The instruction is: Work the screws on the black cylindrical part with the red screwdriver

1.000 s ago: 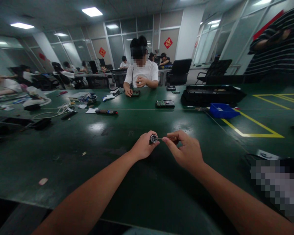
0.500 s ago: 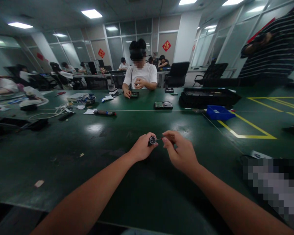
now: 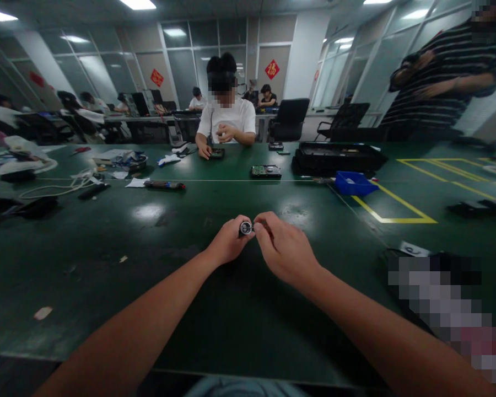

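Observation:
My left hand (image 3: 227, 240) is wrapped round a dark cylinder with a silver-rimmed round end (image 3: 246, 227), which faces me; its exact kind is unclear. Right beside that end is my right hand (image 3: 287, 245), thumb and fingertips pinched together. A thin piece, like a pin or thin wire, shows faintly between the fingertips and the cylinder, too small to name. Both hands are held above the green tabletop (image 3: 182, 309).
Across the table a person (image 3: 227, 118) handles a small device. Ahead lie an opened hard drive (image 3: 265, 171), a black tray (image 3: 339, 160), a blue bin (image 3: 355, 183) and an electric screwdriver (image 3: 165, 185). Cables and tools fill the left side. Another person in stripes stands at right.
My right hand has moved in against the cylinder's end, closing the gap where the thin piece showed. My left hand keeps its grip. The whole view has shifted slightly.

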Demonstrator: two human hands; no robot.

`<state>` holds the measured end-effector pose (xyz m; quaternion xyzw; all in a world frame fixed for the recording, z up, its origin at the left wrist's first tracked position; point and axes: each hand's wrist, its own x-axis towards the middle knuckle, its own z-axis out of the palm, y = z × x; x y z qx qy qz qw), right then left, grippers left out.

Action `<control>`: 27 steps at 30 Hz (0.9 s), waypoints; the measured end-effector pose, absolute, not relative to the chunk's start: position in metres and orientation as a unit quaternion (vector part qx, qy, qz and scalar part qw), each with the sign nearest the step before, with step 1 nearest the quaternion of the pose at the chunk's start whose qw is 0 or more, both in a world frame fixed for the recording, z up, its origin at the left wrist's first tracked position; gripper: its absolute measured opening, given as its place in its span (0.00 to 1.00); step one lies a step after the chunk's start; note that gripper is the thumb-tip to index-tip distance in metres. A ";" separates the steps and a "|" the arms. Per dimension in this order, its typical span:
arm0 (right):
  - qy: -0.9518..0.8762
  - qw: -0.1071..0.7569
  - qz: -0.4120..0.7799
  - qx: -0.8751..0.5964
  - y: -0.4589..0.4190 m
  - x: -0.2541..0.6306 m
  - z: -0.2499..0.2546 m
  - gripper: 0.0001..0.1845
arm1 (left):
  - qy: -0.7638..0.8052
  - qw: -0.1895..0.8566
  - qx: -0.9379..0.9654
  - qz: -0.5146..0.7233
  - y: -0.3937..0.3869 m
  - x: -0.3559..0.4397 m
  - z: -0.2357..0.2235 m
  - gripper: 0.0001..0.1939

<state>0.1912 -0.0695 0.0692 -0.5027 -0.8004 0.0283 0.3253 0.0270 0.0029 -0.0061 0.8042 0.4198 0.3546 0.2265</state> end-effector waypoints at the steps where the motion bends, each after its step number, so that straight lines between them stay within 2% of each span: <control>1: -0.801 0.318 0.028 -0.506 -0.069 0.190 0.071 0.14 | 0.418 0.220 0.807 0.354 0.003 0.027 -0.006 0.07; 4: -0.801 0.323 0.029 -0.504 -0.067 0.190 0.074 0.13 | 0.417 0.215 0.807 0.359 0.003 0.028 -0.006 0.07; 11: -0.739 0.434 0.103 -0.505 -0.054 0.196 0.064 0.10 | 0.438 0.221 0.793 0.362 0.000 0.026 -0.002 0.08; 15: -0.733 0.429 0.096 -0.520 -0.050 0.199 0.056 0.13 | 0.424 0.219 0.807 0.347 0.001 0.026 -0.004 0.06; 20: -0.740 0.452 0.111 -0.486 -0.053 0.200 0.053 0.14 | 0.440 0.217 0.801 0.342 0.001 0.026 -0.004 0.07; 27: -0.748 0.434 0.111 -0.490 -0.055 0.201 0.052 0.13 | 0.437 0.224 0.802 0.339 -0.001 0.027 -0.001 0.06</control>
